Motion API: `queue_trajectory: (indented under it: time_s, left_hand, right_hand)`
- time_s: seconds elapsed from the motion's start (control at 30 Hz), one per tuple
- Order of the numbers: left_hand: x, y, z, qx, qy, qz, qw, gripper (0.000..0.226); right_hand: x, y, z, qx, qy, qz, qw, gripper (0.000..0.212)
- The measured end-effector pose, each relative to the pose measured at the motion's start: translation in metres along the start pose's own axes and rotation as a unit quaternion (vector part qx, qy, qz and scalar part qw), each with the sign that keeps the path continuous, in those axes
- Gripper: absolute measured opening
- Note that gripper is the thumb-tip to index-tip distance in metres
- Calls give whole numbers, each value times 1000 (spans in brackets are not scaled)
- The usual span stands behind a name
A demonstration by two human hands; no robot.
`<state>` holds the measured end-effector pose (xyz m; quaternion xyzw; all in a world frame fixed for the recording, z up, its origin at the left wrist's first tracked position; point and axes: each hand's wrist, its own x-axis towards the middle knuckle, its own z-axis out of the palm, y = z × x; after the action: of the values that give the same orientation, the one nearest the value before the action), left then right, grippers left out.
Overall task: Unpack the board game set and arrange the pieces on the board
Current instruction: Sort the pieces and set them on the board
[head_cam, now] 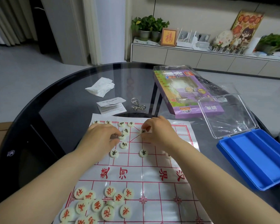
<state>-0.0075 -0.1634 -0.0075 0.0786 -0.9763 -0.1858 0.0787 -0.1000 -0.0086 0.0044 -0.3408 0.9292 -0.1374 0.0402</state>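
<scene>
The right hand [158,132] has its grip clamped on a black-lettered xiangqi disc [143,131], thumb and fingertips pinching its rim over the far palace of the paper board [160,199]. Just left of that grip, the left hand [102,137] curls its fingers down onto another black disc [121,135]. Its thumb is hidden, so I cannot tell whether that grip pinches or merely touches. More black-lettered discs lie beyond, between and nearer than the two grips. A half-hidden disc [168,156] shows under the right forearm. Red-lettered discs [95,205] are heaped well nearer than the left grip, some cut off by the frame edge. Right of the right grip, on the glass bench [63,110], lie the blue case [255,160] and its clear lid [226,115].
</scene>
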Motion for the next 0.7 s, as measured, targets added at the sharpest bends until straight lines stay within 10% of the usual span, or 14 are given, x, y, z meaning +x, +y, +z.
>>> queue_trajectory:
  time_s: [0.7]
  left_hand:
    - [13, 8, 7, 33, -9, 18, 999, 38]
  right_hand:
    - [-29, 91, -25, 2, 41, 146, 988, 29]
